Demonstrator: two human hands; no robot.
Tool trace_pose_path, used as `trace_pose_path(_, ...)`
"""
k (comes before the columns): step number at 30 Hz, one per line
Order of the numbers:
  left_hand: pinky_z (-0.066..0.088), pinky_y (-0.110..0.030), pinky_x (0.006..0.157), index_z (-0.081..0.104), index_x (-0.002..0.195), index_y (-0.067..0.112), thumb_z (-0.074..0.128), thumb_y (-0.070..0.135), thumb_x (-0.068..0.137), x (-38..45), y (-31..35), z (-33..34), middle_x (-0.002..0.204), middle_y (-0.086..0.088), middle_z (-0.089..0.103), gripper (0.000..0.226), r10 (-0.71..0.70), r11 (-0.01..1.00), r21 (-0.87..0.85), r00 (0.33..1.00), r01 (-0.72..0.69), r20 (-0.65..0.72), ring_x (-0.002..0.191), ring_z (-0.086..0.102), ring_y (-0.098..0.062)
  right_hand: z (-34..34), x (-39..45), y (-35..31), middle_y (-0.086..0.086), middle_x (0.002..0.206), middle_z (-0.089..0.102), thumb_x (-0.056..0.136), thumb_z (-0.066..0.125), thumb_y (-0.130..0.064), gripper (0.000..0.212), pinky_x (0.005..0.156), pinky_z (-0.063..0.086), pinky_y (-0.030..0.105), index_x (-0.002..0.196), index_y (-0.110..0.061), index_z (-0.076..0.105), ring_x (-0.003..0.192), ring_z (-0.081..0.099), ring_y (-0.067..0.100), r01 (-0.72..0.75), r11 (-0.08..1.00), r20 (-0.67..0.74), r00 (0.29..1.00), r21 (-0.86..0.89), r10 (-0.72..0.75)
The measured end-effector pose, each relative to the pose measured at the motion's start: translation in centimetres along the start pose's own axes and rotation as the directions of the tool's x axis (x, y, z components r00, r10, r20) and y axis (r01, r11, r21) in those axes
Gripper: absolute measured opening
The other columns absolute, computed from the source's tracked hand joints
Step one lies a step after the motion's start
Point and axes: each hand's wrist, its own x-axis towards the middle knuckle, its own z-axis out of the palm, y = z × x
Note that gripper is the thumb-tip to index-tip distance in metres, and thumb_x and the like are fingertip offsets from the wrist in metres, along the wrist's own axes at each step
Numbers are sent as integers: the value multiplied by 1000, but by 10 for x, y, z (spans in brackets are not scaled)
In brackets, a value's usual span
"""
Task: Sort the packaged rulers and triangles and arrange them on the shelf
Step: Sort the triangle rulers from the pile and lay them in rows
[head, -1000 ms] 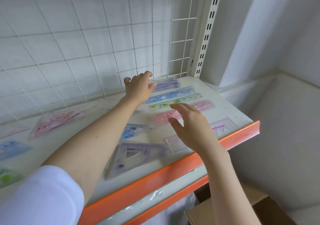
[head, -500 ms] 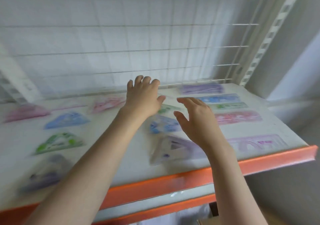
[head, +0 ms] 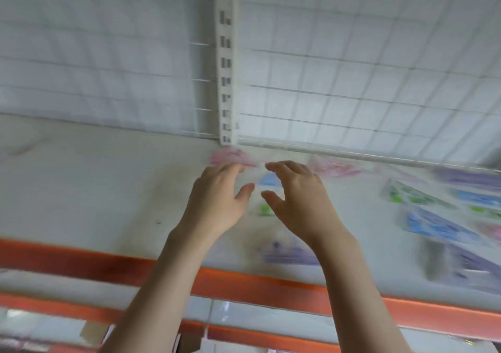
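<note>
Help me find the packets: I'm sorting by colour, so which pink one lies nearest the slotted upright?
The pink packet at the foot of the slotted upright, just beyond the left hand fingertips. The other pink packet lies further right, past the right hand.

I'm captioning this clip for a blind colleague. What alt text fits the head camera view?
Two bare hands, the left hand and right hand, reach side by side over a white shelf with an orange front edge, fingers loosely spread, holding nothing. Blurred pink, blue, green and purple packaged triangles lie to the right; a white wire grid stands behind.

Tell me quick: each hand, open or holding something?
Left hand: open, holding nothing.
Right hand: open, fingers loosely curved, holding nothing.
</note>
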Motion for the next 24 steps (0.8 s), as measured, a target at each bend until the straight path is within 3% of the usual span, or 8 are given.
trace_pose_path(10,41,-40,99,57,123,13,54,35,91,-2,-165,-105,123,-4,59,39,-104,995,15,994,103,39,116,51,-24,80,51,-160,-2,132,53,90,58,-33,46,101,33,35,133,-21,50,123,46,23,58,998,87,995,4,-59)
trace_pose_path(17,40,-38,99,56,124,11,55,31,91,9,-263,-150,126,-8,56,39,-240,968,93,967,232,84,118,50,-27,116,76,-223,-4,133,51,91,56,-34,45,101,35,34,134,-22,48,122,45,21,55,998,148,987,34,-59)
trace_pose_path(21,36,-42,101,48,128,4,51,36,92,28,-308,-156,132,-17,48,48,-331,919,242,943,310,47,126,39,-32,124,89,-239,-4,132,51,91,55,-34,45,100,35,34,134,-23,48,120,46,21,71,996,153,985,45,-77)
trace_pose_path(24,27,-44,106,39,135,4,40,46,94,36,-338,-158,139,-19,38,59,-477,822,371,879,432,32,132,28,-34,129,95,-244,-4,131,52,91,55,-34,44,100,35,33,134,-23,48,120,46,20,80,996,159,983,50,-87)
